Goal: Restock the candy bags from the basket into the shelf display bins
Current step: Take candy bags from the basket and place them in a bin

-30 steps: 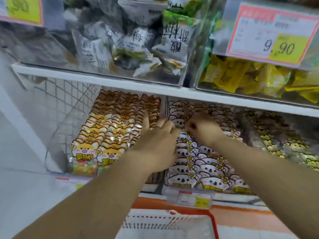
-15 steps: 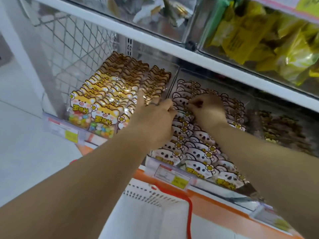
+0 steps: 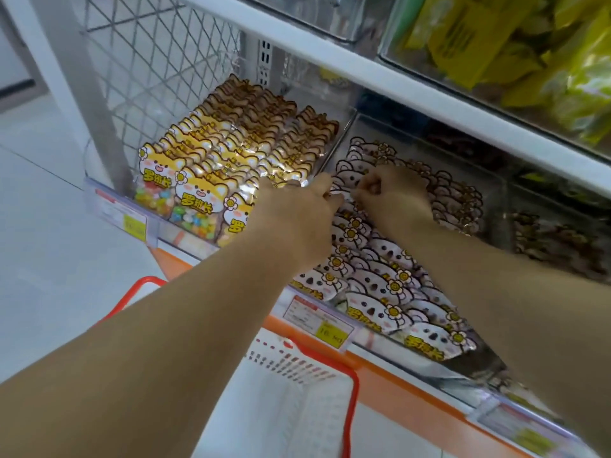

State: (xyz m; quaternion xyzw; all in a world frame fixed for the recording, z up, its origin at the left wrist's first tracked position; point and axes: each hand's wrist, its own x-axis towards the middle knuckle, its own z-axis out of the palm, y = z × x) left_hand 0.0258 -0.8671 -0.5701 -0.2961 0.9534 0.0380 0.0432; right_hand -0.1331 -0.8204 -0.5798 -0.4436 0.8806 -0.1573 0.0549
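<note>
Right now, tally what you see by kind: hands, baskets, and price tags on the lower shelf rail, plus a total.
hands: 2, left hand and right hand, both pinching a white candy bag
basket: 1
price tags: 3, left price tag, middle price tag, blurred right price tag
total: 6

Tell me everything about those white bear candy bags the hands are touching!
The white bear-shaped plastic candy bags are glossy, with dark eyes, pink cheeks, a yellow flower and yellow lettering. They stand in overlapping rows, leaning back, in the clear plastic middle bin. The left hand and right hand pinch bag tops toward the back.
</note>
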